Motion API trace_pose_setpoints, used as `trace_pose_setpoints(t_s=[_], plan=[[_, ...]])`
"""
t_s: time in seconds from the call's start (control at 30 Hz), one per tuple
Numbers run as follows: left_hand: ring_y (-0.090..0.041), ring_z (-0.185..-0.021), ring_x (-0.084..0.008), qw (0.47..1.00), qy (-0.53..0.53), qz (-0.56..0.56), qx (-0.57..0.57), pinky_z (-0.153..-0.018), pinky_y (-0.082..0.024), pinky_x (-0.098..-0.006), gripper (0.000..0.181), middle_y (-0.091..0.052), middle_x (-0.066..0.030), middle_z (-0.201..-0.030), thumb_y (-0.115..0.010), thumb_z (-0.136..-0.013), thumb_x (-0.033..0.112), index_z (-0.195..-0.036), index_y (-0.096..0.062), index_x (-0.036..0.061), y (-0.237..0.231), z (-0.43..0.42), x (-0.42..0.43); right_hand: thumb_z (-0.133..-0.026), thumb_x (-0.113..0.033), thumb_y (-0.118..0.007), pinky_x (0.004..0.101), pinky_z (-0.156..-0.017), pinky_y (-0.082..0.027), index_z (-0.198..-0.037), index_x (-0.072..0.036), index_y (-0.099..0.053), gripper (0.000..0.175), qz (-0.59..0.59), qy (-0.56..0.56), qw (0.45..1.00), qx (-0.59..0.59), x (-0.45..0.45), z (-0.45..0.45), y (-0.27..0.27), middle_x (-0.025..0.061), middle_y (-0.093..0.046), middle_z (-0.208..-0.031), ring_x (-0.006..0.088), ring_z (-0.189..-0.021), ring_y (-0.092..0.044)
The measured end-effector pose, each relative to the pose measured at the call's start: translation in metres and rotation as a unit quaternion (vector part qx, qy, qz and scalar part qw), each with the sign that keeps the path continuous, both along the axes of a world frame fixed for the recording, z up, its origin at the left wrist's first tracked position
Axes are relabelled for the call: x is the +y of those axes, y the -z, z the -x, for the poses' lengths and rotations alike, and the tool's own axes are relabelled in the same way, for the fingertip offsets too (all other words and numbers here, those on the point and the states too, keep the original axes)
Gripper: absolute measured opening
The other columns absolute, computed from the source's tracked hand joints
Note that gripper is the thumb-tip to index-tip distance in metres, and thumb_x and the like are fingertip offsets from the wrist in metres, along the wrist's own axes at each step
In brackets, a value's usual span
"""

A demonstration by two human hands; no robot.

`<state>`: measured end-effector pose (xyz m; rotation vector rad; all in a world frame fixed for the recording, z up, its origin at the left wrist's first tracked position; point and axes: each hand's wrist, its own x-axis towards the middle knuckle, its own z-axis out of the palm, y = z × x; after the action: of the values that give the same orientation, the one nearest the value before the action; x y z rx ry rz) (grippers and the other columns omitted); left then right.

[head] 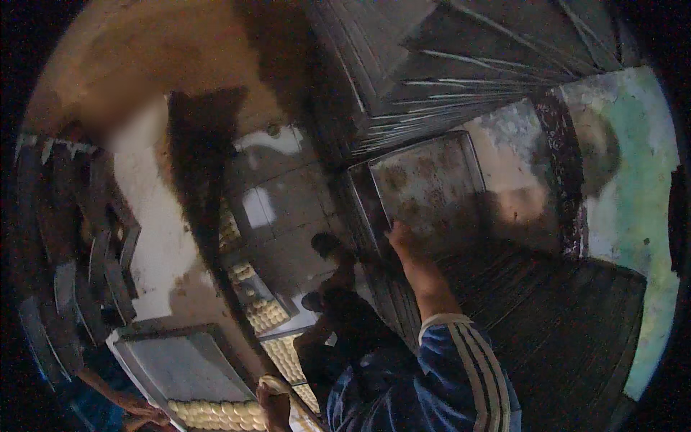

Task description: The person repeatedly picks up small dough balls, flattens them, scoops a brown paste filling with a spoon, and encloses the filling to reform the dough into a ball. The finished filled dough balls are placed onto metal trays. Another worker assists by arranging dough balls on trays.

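My right hand (398, 235) reaches forward with its fingers on the near edge of a worn, stained metal baking tray (432, 189), which leans upright at the top of a dark stack of trays (513, 313). At the bottom, a hand that looks like my left hand (274, 407) is beside a pale, rounded thing (276, 384); its grip is unclear in the dim light. Just left of it lies a light-rimmed tray (167, 359) with rows of pale dough pieces (216, 414) along its lower end.
A co-worker's hands (143, 413) are at the light-rimmed tray's left side. More trays of dough pieces (267, 316) stand low beside the tiled floor (286, 189). Many dark trays (453, 92) are stacked at the upper right. Dark angled metal pieces (102, 243) line the left.
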<state>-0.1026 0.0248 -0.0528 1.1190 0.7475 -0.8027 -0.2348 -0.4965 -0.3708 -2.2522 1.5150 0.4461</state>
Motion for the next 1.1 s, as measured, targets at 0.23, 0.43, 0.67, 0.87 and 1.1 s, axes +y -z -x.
trace_pose_setpoints(t_s=[0.23, 0.43, 0.67, 0.87, 1.1], plan=[[-0.059, -0.104, -0.0266, 1.0, 0.024, -0.007, 0.0, -0.088, -0.05, -0.045, 0.034, -0.061, -0.0099, -0.114, -0.065, -0.091, 0.033, -0.114, -0.056, 0.0092, -0.018, -0.011, -0.034, -0.076, -0.037, -0.075, 0.0496, -0.086, -0.051, -0.1, 0.0, -0.065, 0.045, -0.06, 0.09, 0.991, -0.075, -0.012, -0.012, -0.011, 0.0202, -0.067, -0.098, 0.0414, -0.098, -0.064], [-0.059, -0.105, -0.0282, 0.997, -0.082, -0.003, -0.012, -0.09, -0.051, -0.0452, 0.038, -0.061, -0.0108, -0.115, -0.068, -0.089, 0.032, -0.116, -0.056, 0.0088, -0.056, 0.001, -0.019, -0.059, -0.054, -0.086, 0.0458, -0.097, -0.047, -0.117, -0.002, -0.061, 0.081, -0.033, 0.045, 0.997, 0.048, -0.055, 0.023, -0.102, 0.0186, -0.063, -0.118, 0.0364, -0.111, -0.059], [-0.058, -0.104, -0.0273, 0.979, -0.125, 0.093, -0.133, -0.088, -0.051, -0.0415, 0.044, -0.057, -0.0121, -0.112, -0.064, -0.087, 0.034, -0.118, -0.052, 0.0049, -0.061, 0.018, 0.009, -0.044, -0.058, -0.093, 0.0454, -0.092, -0.051, -0.119, 0.002, -0.059, 0.102, 0.065, -0.045, 0.997, -0.021, -0.116, 0.066, -0.191, 0.0214, -0.067, -0.11, 0.0386, -0.105, -0.063], [-0.059, -0.113, -0.028, 0.957, -0.21, 0.15, -0.131, -0.1, -0.049, -0.0491, 0.045, -0.06, -0.0148, -0.121, -0.066, -0.089, 0.022, -0.125, -0.052, -0.0021, -0.026, 0.03, 0.021, -0.044, -0.057, -0.092, 0.0437, -0.099, -0.049, -0.124, 0.008, -0.058, 0.109, -0.018, -0.131, 0.989, 0.07, -0.122, 0.011, -0.309, 0.0244, -0.062, -0.123, 0.0406, -0.117, -0.059], [-0.059, -0.11, -0.0297, 0.876, -0.026, 0.014, -0.482, -0.094, -0.053, -0.0488, 0.045, -0.057, -0.0142, -0.123, -0.064, -0.09, 0.022, -0.129, -0.049, 0.0063, -0.012, 0.022, 0.037, -0.044, -0.06, -0.09, 0.0408, -0.084, -0.055, -0.111, 0.007, -0.066, 0.098, -0.055, -0.242, 0.963, 0.101, -0.081, -0.106, -0.489, 0.018, -0.069, -0.107, 0.0318, -0.095, -0.069]])
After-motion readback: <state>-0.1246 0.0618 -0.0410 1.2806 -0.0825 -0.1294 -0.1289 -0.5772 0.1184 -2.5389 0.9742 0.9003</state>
